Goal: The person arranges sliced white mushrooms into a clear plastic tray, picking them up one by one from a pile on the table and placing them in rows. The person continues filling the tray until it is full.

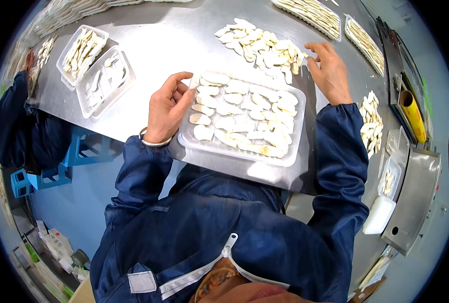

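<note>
A clear plastic tray (243, 155) lies at the near edge of the metal table, holding rows of pale, dried-looking slices (233, 88). My left hand (168, 108) is at the tray's upper left corner, thumb and fingers around its rim. Beyond the tray a loose pile of similar slices (262, 45) lies on the table. My right hand (328, 70) is at the right end of this pile, thumb and forefinger curled near a slice; whether it pinches one I cannot tell.
Filled trays (364, 45) stand at the far right, above another slice pile (371, 123). Two clear trays (81, 92) with slices stand at the left, near a co-worker's sleeve (10, 113). Blue stools (90, 147) stand below. A yellow roll (412, 115) is at the right.
</note>
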Available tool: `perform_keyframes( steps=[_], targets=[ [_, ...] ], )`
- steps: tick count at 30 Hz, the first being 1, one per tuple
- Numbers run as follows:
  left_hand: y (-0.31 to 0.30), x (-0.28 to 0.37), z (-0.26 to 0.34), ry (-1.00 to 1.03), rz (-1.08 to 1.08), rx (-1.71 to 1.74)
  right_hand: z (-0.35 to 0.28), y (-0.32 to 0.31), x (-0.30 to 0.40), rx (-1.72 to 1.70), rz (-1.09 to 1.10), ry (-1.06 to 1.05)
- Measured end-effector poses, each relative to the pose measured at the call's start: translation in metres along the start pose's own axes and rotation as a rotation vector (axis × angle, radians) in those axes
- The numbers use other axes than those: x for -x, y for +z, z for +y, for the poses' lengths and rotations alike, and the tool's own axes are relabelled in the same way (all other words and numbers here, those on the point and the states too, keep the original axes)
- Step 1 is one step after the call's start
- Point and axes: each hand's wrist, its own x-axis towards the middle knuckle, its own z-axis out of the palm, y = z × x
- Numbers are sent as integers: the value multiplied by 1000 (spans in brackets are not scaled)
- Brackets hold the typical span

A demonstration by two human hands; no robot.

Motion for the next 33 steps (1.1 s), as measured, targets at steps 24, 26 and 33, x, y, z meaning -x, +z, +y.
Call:
perform_keyframes(
  steps=[24, 26, 33],
  targets=[
    [-2, 0, 1, -19, -7, 38, -75, -11, 32, -293, -114, -90],
    [-1, 0, 1, -28, -4, 45, -83, -7, 42, -255, -137, -100],
    [-2, 2, 4, -49, -7, 40, -76, -8, 52, -119, 81, -126]
  ],
)
